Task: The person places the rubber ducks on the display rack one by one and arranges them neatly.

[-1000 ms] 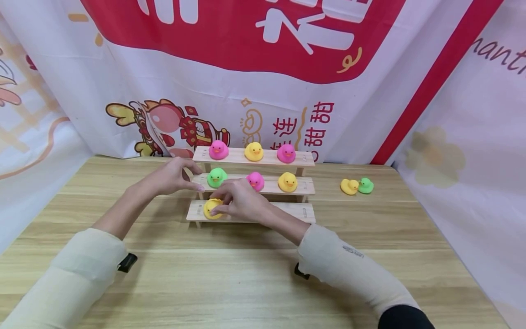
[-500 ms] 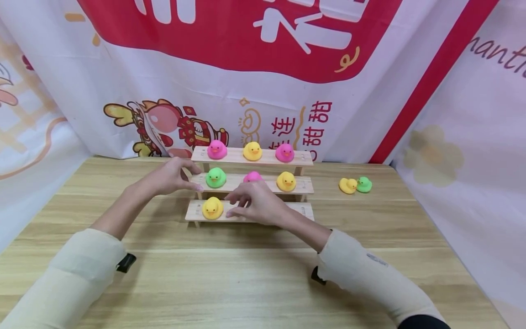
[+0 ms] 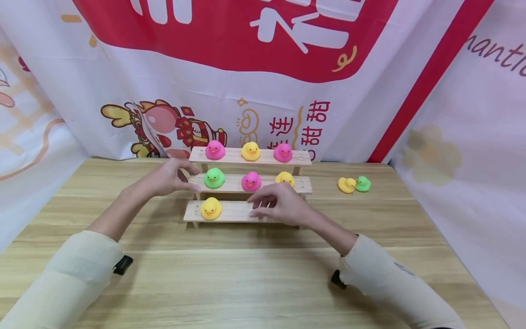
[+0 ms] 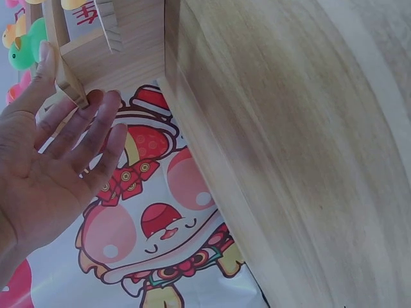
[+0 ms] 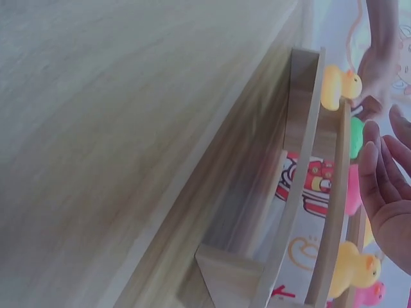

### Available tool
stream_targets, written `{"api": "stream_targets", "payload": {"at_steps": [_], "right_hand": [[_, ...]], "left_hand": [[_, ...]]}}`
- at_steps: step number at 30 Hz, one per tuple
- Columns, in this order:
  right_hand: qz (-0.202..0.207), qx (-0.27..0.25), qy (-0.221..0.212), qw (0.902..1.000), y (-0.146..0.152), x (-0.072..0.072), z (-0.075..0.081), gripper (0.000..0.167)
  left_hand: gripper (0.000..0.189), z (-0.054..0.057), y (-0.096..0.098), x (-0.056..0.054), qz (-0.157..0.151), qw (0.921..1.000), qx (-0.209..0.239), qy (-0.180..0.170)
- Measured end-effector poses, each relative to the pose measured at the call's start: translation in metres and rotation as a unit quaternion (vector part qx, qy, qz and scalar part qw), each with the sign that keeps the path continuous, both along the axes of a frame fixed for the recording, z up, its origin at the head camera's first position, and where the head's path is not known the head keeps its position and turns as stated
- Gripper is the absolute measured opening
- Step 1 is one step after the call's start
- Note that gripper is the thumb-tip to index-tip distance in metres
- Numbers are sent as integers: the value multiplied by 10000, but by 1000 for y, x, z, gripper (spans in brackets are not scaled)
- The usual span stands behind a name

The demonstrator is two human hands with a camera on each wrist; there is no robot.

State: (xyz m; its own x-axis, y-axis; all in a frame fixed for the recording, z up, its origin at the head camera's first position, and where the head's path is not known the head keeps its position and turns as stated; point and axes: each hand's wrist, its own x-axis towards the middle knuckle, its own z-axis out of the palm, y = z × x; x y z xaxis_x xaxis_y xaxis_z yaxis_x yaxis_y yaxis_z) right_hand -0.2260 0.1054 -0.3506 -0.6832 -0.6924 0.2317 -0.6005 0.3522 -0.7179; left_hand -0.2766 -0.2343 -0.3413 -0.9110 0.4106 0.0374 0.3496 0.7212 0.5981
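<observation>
A three-step wooden display stand (image 3: 234, 211) bears small rubber ducks. My left hand (image 3: 168, 177) holds the left end of its middle step, thumb at the front edge and fingers behind; in the left wrist view the thumb of that hand (image 4: 48, 173) lies by the green duck (image 4: 29, 48). My right hand (image 3: 283, 204) hovers at the bottom step's right half with loosely bent fingers and nothing between them. Alone at the bottom step's left sits a yellow duck (image 3: 211, 208). The middle step carries a green duck (image 3: 214, 177), a pink duck (image 3: 251, 181) and a partly hidden yellow duck (image 3: 285, 177).
On the top step stand a pink duck (image 3: 215, 150), a yellow duck (image 3: 250, 151) and another pink duck (image 3: 283, 152). Right of the stand, a loose yellow duck (image 3: 346, 185) touches a green one on the wooden table (image 3: 230, 278). A printed cloth (image 3: 213, 87) hangs behind.
My right hand has let go of the yellow duck on the bottom step and moved right along that step. My left hand has stayed at the stand's left end.
</observation>
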Motion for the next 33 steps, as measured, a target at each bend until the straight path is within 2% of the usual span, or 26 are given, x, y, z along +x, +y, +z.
{"api": "stream_targets", "payload": {"at_steps": [11,19,28,33], "right_hand": [[42,-212,-310,9993,29,4,6,24],[1,-45,-663,9978,54,5,12,25],[-486,176,-737,9959,88,4,15,23],[-830,184,-573,9947,110,2,15,24]], "left_hand": [[51,-1,0,1,34,10000,-11,-91],[52,0,1,1,53,9999,-95,-112],[52,-1,0,0,45,9999,-92,-96],[51,0,-1,0,88,9999,-73,-86]]}}
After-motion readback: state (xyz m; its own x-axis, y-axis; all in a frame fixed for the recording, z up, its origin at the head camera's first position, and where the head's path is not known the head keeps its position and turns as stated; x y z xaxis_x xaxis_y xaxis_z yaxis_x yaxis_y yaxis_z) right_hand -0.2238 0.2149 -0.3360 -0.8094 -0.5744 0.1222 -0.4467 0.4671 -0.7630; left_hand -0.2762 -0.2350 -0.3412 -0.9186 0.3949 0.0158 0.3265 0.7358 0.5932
